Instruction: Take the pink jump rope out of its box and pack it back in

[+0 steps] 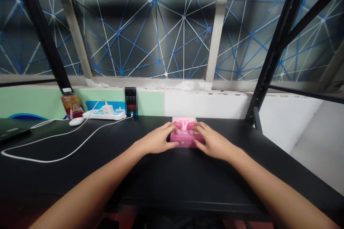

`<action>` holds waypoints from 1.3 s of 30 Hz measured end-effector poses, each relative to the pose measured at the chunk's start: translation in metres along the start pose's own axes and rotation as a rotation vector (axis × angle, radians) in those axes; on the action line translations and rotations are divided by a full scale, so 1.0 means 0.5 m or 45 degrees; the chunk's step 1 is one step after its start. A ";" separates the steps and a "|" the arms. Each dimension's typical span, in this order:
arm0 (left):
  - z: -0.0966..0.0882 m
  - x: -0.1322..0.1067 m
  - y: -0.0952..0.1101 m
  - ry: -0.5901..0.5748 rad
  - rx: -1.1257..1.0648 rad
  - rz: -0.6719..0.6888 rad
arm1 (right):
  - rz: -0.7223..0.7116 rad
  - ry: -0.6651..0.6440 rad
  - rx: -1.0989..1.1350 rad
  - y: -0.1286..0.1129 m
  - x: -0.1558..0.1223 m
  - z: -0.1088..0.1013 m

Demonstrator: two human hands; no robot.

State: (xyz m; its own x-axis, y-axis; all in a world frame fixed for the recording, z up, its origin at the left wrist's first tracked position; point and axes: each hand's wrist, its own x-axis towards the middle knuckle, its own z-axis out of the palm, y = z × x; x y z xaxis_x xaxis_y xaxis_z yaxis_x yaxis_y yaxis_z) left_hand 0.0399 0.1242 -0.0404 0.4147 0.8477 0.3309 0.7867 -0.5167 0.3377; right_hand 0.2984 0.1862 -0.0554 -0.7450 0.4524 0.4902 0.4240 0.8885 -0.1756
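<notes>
Two bare hands hold a pink box (186,141) between them, and it sits near the middle of a black worktop (172,182). The left hand (157,139) wraps the box's left end, its fingers (168,128) curling over the top corner and its thumb lying along the front lower edge. The right hand (215,141) mirrors this on the right end, with its fingers (200,126) over the top corner. Each grip is spread about as wide as the box and holds it from both ends. The box's top shows pink shapes inside a pale border, too small to make out.

Left of the box lies a white power strip (104,115) with a white charger (107,109) plugged in. Further left of the box are a white computer mouse (76,121) and a plastic bottle (72,104) of amber drink with a white cap. A white cable (53,157) loops across the worktop on that side, and a dark laptop corner (12,131) shows at the far left. Behind the box runs a mint-green wall panel (150,102), with a pixelated object (130,101) standing in front of it. To the right of the box rises a black shelf upright (279,43).
</notes>
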 end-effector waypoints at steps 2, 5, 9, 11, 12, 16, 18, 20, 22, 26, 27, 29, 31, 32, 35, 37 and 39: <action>0.008 0.003 -0.004 0.044 0.031 -0.017 | -0.009 -0.036 0.062 0.014 -0.001 0.006; 0.016 0.004 -0.008 0.074 0.065 -0.028 | -0.035 -0.091 0.097 0.031 0.000 0.010; 0.012 0.003 -0.009 0.051 0.005 0.002 | -0.035 -0.108 0.141 0.037 0.002 0.004; 0.010 0.003 -0.008 0.010 -0.048 0.037 | -0.022 -0.139 0.183 0.035 0.001 0.000; 0.009 0.003 -0.008 -0.002 -0.070 0.045 | -0.010 -0.151 0.201 0.032 0.000 -0.003; 0.008 0.006 -0.007 0.028 -0.103 0.022 | 0.053 -0.163 0.248 0.020 -0.005 -0.010; 0.006 0.006 -0.007 0.006 -0.106 0.019 | 0.053 -0.188 0.273 0.016 -0.006 -0.014; 0.001 0.006 -0.008 -0.042 -0.122 0.027 | 0.037 -0.214 0.291 0.013 -0.006 -0.017; -0.005 0.005 -0.009 -0.077 -0.139 0.047 | 0.034 -0.195 0.278 0.012 -0.004 -0.018; -0.013 0.005 -0.008 -0.065 -0.135 0.072 | 0.030 -0.117 0.200 0.009 0.001 -0.013; -0.014 0.006 -0.008 -0.055 -0.134 0.071 | 0.026 -0.113 0.182 0.008 0.002 -0.012; -0.014 0.008 -0.007 -0.037 -0.136 0.068 | 0.028 -0.124 0.163 0.006 0.000 -0.012; -0.015 0.011 -0.008 -0.029 -0.142 0.063 | 0.046 -0.175 0.174 0.002 -0.005 -0.016; -0.015 0.012 -0.009 -0.026 -0.143 0.059 | 0.063 -0.215 0.179 -0.002 -0.008 -0.020; -0.016 0.013 -0.016 -0.045 -0.163 0.030 | 0.068 -0.315 0.131 -0.022 -0.013 -0.031; -0.015 0.013 -0.020 -0.066 -0.184 0.012 | -0.021 -0.311 0.080 -0.044 -0.012 -0.038; -0.012 0.013 -0.022 -0.060 -0.176 0.017 | -0.144 -0.291 0.080 -0.069 -0.008 -0.040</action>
State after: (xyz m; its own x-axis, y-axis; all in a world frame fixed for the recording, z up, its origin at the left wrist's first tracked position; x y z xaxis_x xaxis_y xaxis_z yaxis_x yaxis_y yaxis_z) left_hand 0.0311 0.1345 -0.0366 0.4484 0.8435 0.2956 0.7116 -0.5370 0.4530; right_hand 0.2972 0.1519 -0.0341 -0.8860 0.3491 0.3051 0.3039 0.9343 -0.1866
